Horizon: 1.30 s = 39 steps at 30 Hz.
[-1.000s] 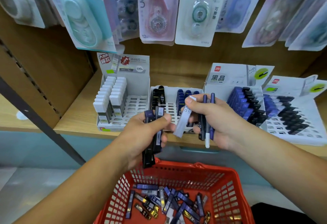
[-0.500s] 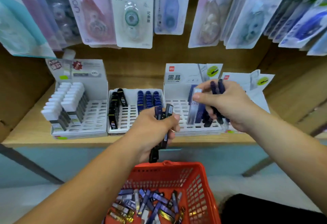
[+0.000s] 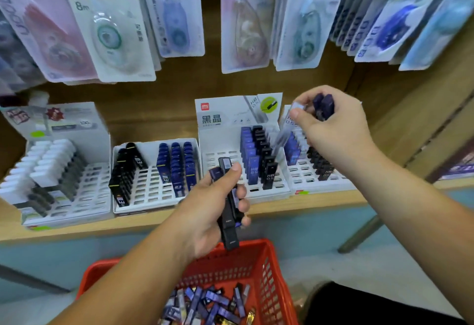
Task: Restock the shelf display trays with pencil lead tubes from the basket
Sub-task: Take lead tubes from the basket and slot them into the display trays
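Several dark tubes (image 3: 229, 232) are gripped in the left hand (image 3: 205, 211), and a blurred, seemingly clear tube (image 3: 282, 134) is pinched in the right hand (image 3: 336, 132).

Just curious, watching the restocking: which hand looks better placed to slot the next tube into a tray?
Right, probably. The right hand pinches a clear tube angled down at the HB tray, while the left hand merely grips a bundle of dark tubes lower, above the basket.
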### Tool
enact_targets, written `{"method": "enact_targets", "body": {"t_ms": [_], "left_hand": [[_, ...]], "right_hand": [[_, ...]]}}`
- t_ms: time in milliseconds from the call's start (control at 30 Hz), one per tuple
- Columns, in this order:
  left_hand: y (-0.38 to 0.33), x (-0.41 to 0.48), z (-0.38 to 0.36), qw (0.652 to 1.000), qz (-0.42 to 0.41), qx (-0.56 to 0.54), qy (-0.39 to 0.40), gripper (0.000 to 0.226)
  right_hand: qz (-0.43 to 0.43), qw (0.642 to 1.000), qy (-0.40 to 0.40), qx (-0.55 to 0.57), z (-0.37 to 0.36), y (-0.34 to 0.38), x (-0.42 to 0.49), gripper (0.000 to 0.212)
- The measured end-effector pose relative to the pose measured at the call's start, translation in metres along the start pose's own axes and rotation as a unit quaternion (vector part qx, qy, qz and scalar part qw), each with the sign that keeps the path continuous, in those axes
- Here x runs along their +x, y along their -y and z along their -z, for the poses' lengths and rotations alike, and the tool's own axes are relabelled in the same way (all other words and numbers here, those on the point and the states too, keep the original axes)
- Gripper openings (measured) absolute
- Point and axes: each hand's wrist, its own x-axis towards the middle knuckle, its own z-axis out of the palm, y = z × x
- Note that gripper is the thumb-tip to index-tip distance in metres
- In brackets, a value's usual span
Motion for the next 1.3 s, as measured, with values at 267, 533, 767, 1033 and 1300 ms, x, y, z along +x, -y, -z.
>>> {"method": "enact_targets", "body": {"t_ms": [267, 533, 767, 1033, 1300], "left_hand": [[0.014, 0.016, -0.014, 0.997, -0.023, 0.073, -0.008, 0.013], [0.014, 0.014, -0.012, 0.992, -0.036, 0.118, 0.004, 0.022], [0.013, 0.016, -0.009, 0.995, -0.025, 0.092, 0.003, 0.020], [0.008, 0.018, -0.004, 0.997, -0.021, 0.070, 0.027, 0.014], [0.006, 0.019, -0.001, 0.985, -0.059, 0.161, 0.036, 0.022]], "right_hand": [[-0.053, 0.996, 0.077, -0.012, -0.005, -0.041, 0.007, 0.017], [-0.079, 0.989, 0.125, -0.033, -0.014, -0.060, 0.007, 0.015], [-0.077, 0.984, 0.152, -0.058, -0.022, -0.064, 0.011, 0.015], [-0.065, 0.955, 0.152, -0.246, -0.030, -0.066, 0.018, 0.007], [-0.073, 0.985, 0.136, -0.072, -0.018, -0.030, 0.013, 0.013]]}}
